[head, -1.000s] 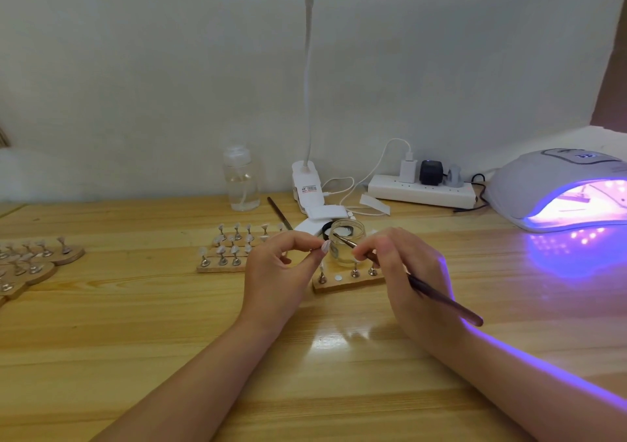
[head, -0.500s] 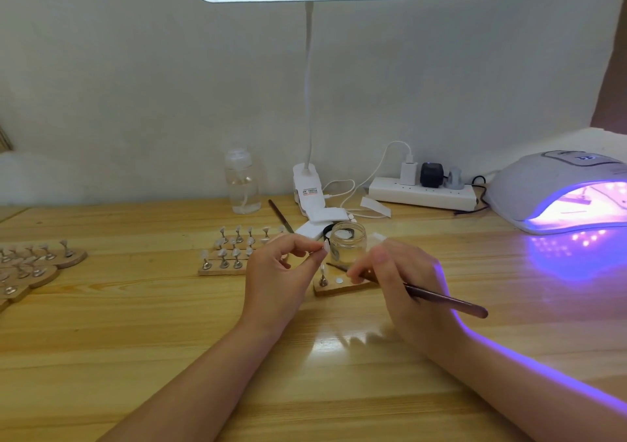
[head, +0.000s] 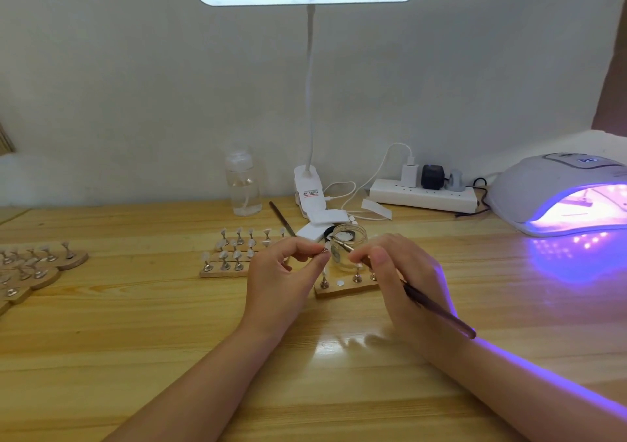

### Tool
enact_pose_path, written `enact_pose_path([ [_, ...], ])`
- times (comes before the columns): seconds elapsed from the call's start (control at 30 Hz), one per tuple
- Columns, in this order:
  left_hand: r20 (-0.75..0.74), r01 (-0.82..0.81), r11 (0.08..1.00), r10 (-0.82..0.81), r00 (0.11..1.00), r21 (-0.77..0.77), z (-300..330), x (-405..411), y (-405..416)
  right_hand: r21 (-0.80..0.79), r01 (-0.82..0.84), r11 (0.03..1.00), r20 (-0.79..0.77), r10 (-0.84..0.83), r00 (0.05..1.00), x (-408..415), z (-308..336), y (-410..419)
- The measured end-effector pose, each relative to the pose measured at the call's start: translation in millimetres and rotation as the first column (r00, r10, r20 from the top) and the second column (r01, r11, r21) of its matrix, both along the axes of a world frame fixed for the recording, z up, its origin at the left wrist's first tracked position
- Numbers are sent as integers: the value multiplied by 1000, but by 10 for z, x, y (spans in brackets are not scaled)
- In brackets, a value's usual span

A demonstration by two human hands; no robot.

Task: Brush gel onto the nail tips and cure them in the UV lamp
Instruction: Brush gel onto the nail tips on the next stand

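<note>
My left hand (head: 281,272) pinches a small nail tip on its metal stand (head: 326,248) between thumb and fingers, held up just left of the clear gel jar (head: 348,251). My right hand (head: 400,272) grips a dark brush (head: 437,312); its tip points up-left at the jar's rim, close to the held nail tip. Below them a small wooden holder (head: 342,289) carries a few more stands. The UV lamp (head: 556,193) glows purple at the far right, with something lying inside it.
A wooden board with several nail tips on stands (head: 234,255) lies left of my hands; more round wooden holders (head: 37,268) sit at the far left. Behind are a clear bottle (head: 242,183), a clip desk lamp (head: 307,183), a power strip (head: 424,197) and a spare tool (head: 281,217).
The brush tip has risen from the wooden holder back up to the jar's rim. My left hand keeps the nail tip in much the same spot.
</note>
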State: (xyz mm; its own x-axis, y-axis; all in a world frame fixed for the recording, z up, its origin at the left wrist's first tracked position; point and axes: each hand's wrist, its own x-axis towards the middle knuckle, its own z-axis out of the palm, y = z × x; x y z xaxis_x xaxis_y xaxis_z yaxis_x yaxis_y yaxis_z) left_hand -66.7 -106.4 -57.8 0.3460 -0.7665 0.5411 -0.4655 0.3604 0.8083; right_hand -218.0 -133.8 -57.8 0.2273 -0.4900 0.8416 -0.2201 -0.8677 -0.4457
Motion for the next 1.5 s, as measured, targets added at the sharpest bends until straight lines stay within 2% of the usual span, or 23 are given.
enact_pose_path([
  [0.1,1,4,1000,-4,1000,0,-3,4,1,71,-26,997,-32,28,999,0,-5,-2],
  [0.23,-2,4,1000,-4,1000,10,3,-4,4,15,-57,998,5,57,998,2,-14,8],
  [0.33,-2,13,1000,-13,1000,17,2,0,-2,73,-28,997,8,28,1000,-7,9,9],
  [0.43,6,8,1000,-8,1000,15,-3,5,-15,184,-128,975,20,126,992,-13,-1,13],
  [0.5,5,-1,1000,1,1000,10,-10,4,-25,172,-161,972,60,153,986,-16,-7,21],
  [0.63,-1,6,1000,-6,1000,2,-16,7,-26,145,-47,988,3,47,999,-11,14,19],
  [0.77,5,12,1000,-12,1000,-15,-19,17,-25,199,-121,973,44,114,992,-16,9,33],
  [0.9,7,8,1000,-8,1000,-12,-27,16,-34,135,-17,991,-10,18,1000,-5,18,24],
  [1.03,7,4,1000,-4,1000,-5,-22,15,-24,182,-92,979,28,89,996,-11,13,31],
  [1.13,-8,-1,1000,1,1000,5,-17,11,-27,130,-27,991,16,25,1000,-6,22,25],
  [1.23,-17,1,1000,0,1000,10,-15,5,-26,161,-4,987,-3,5,1000,3,32,24],
  [1.37,-22,1,1000,-1,1000,15,-6,0,-19,187,-91,978,105,72,992,-16,55,47],
  [1.5,-22,5,1000,-4,1000,16,-8,5,-17,193,-7,981,24,3,1000,8,44,38],
])
